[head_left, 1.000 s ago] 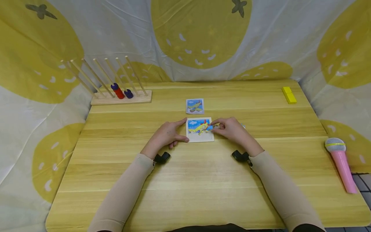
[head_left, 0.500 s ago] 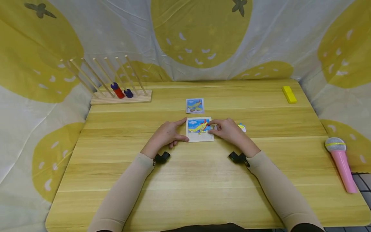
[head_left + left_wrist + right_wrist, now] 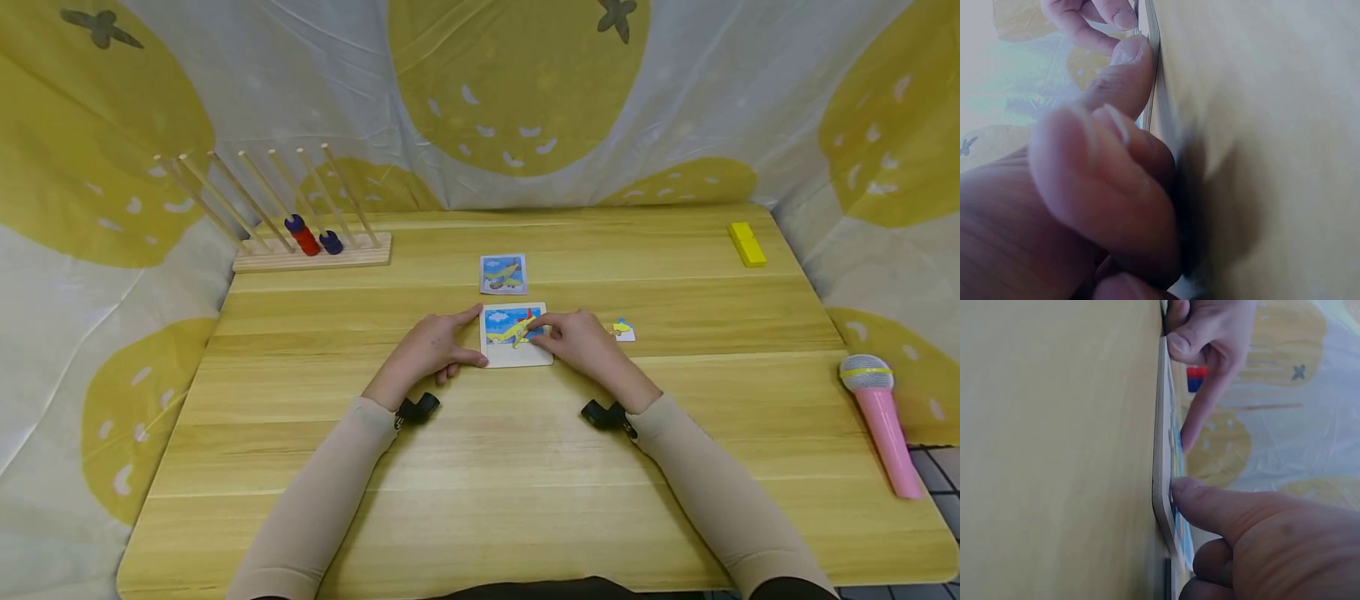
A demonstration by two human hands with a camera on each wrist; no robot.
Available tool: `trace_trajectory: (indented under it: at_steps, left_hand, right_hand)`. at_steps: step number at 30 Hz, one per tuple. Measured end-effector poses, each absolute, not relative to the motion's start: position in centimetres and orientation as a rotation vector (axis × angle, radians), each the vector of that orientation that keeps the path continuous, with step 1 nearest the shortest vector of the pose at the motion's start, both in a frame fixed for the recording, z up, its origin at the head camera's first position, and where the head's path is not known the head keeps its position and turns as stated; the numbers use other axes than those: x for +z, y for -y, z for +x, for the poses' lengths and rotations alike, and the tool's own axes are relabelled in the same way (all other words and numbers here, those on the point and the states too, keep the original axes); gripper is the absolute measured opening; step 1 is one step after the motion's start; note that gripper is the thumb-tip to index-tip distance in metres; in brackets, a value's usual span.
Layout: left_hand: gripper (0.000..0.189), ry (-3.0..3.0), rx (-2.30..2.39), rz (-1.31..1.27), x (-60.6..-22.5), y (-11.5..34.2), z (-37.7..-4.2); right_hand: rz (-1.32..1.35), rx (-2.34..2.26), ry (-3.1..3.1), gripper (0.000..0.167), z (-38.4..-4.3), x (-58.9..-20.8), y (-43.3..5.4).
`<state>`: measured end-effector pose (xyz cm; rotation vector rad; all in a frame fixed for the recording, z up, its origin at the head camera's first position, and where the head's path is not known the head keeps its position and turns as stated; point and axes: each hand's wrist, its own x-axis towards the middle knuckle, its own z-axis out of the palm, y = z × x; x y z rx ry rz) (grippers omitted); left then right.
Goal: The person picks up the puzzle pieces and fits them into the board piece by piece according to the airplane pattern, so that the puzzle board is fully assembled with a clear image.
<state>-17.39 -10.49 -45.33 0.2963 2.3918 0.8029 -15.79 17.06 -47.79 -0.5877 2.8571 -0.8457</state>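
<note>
Fingers of the left hand [image 3: 433,346] are parted at the puzzle board's left side, forefinger stretched to the far corner and thumb at the near one, the others curled beneath; thumb and forefinger of the right hand [image 3: 581,342] touch the board's picture a little apart, and I cannot tell whether they pinch a piece. The puzzle board [image 3: 517,357] lies flat on the middle of the table [image 3: 480,500], a broad light-wood top with long pale grain, a soft sheen and rounded near corners. White cloth [image 3: 712,92] printed with big yellow fruit hangs in creases round the far and side edges; dark-lined grey tiles [image 3: 947,467] show past the right corner. The board is thin, square and round-cornered, its upper part filled by a yellow plane on blue, its lower strip bare and pale. Loose puzzle pieces [image 3: 622,331] with knobbed edges lie just right of the right hand, and a square plane card [image 3: 503,276] lies beyond the board. Farther off stand a wooden peg rack [image 3: 311,261] with red and dark blue rings, a smooth yellow block [image 3: 747,245] and a pink microphone [image 3: 888,433] with a silvery mesh head.
</note>
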Motion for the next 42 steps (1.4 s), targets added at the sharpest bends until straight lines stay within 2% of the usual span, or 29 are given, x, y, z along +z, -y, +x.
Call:
trace_trajectory:
  at_steps: [9, 17, 22, 42]
  left_hand:
    - [0.1, -2.393, 0.818, 0.292, -45.5, 10.5, -17.4]
    - [0.1, -2.386, 0.838, 0.304, -45.5, 10.4, -17.3]
    - [0.101, -2.393, 0.82, 0.31, -45.4, 10.5, -17.4]
    - [0.1, -2.392, 0.801, 0.297, -45.4, 10.6, -17.4]
  right_hand:
    - [-0.501, -0.934, -2.83, 0.023, -15.6, -47.5, -17.1]
    - [-0.159, -1.404, -2.585, 0.041, -14.6, -47.3, -21.0]
    - [-0.038, -1.469, -2.491, 0.048, -13.9, -47.8, -22.4]
    - [-0.003, -1.245, -2.628, 0.041, -14.1, -47.9, -21.7]
